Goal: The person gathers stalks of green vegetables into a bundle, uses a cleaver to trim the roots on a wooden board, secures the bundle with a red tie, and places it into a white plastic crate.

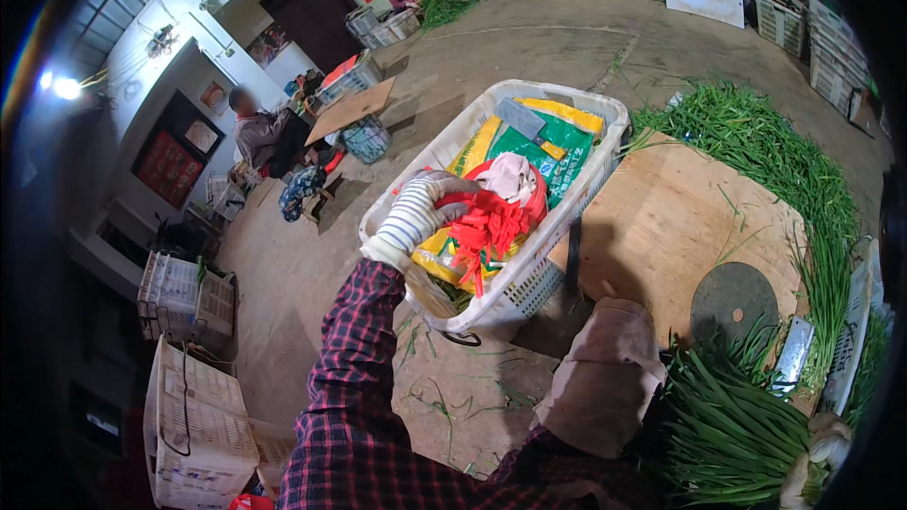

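In a striped glove, my left hand (pixel 423 212) reaches into a white plastic basket (pixel 605 110), its fingers closed on a bunch of red ties (pixel 488 229). Beside the ties sits a pale pink cloth (pixel 508 178) in a red container. A cleaver (pixel 529 125) with a yellow handle lies on a green and yellow sack (pixel 567 162) farther in. At the lower right, my right hand (pixel 829 438), apparently in a pale glove, is closed around the base of a bundle of green chives (pixel 732 430). Its wrist is out of sight.
A wooden board (pixel 675 212) with a dark round disc (pixel 735 304) lies right of the basket, bordered by loose chives (pixel 756 123). A metal blade (pixel 794 354) rests beside the disc. White crates (pixel 194 416) stand at left. A person (pixel 265 137) sits farther off.
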The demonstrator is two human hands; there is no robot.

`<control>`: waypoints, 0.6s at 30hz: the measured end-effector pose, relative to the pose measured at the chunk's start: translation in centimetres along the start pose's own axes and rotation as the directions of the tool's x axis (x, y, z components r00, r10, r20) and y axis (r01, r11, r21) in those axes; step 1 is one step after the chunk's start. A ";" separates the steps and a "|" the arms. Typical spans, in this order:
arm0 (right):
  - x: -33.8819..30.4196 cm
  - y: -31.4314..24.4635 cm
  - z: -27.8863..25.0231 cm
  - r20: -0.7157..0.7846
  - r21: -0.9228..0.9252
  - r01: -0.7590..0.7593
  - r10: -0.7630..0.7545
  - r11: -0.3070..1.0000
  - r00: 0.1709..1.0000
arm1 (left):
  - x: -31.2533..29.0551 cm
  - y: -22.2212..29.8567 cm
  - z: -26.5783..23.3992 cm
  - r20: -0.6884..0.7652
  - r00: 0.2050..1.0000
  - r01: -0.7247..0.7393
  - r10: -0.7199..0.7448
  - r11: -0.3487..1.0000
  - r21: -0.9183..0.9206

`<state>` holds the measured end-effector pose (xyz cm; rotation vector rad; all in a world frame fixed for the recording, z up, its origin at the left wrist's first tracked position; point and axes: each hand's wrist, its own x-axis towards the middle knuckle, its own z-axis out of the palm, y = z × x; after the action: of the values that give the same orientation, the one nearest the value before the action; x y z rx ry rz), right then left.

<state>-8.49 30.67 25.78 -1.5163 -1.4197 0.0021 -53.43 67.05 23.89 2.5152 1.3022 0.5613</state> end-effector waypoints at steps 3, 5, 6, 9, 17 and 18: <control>-0.1 0.2 0.0 0.003 0.090 0.023 -0.023 0.996 1.000 | 1.2 -0.2 -0.1 0.061 0.998 0.013 -0.015 0.999 0.030; -0.1 0.0 0.0 0.022 0.129 0.008 -0.011 0.992 1.000 | 1.5 0.0 -0.1 0.099 0.994 0.046 -0.047 0.999 0.008; -0.2 -0.4 0.1 0.028 0.122 -0.018 0.015 0.992 1.000 | 1.8 0.4 0.1 0.077 0.997 -0.029 0.021 0.994 0.107; -0.4 -0.4 -0.2 0.056 0.140 -0.023 0.015 0.990 0.998 | 2.3 0.2 0.2 0.126 0.989 -0.131 0.081 0.874 0.469; -0.9 -0.5 -0.5 0.062 0.248 -0.019 0.003 0.968 0.998 | 2.2 -1.7 0.3 0.110 0.980 -0.196 0.166 0.903 0.384; -1.2 -0.4 -0.4 0.050 0.273 -0.039 0.026 0.961 0.998 | 2.3 -3.0 0.3 0.087 0.990 -0.133 0.112 0.941 0.311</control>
<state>-8.92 29.42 25.56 -1.3164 -1.3680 0.2456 -54.21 70.62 22.99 2.8633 1.3067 0.3063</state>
